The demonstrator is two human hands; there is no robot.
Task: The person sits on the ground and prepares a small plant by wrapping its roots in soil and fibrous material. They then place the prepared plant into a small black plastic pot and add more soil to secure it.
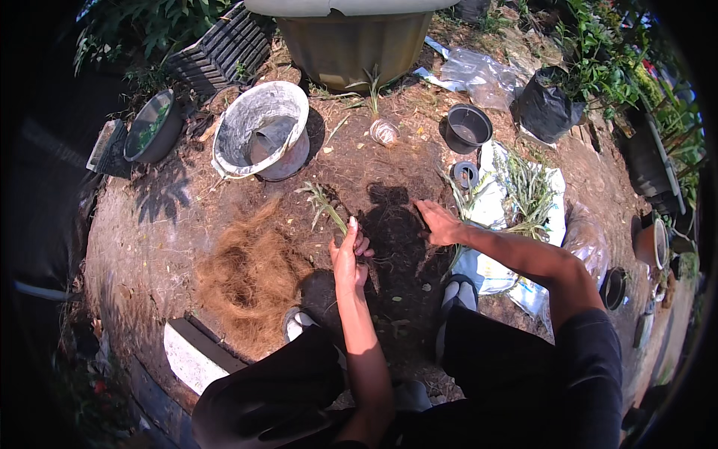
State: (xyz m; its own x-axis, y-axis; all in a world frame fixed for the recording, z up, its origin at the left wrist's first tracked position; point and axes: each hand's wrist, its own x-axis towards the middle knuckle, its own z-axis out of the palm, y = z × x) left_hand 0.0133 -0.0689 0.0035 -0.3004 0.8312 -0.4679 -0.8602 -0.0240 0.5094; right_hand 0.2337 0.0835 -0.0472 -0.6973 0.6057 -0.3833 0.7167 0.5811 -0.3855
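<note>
My left hand [350, 255] is closed around the stem of a small leafy plant cutting [325, 207], its leaves pointing up and left. My right hand [440, 221] reaches over the dark soil [392, 247] with fingers extended and nothing seen in them. Whether its fingertips touch the ground is hard to tell in the shade. Left of my left hand lies a loose heap of brown coconut fibre [247, 275]. Several more leafy cuttings [527, 193] rest on a white sack [482, 269] under and beyond my right forearm. Farther ahead, a plant's base is wrapped into a pale bundle [384, 132].
A crusted bucket [261, 129] holding a dark pot stands ahead left. Ahead right are a black plastic pot [468, 129] and a small round black item [465, 174]. A large planter [353, 50] blocks the far side. A white-faced block [193, 353] lies by my left leg.
</note>
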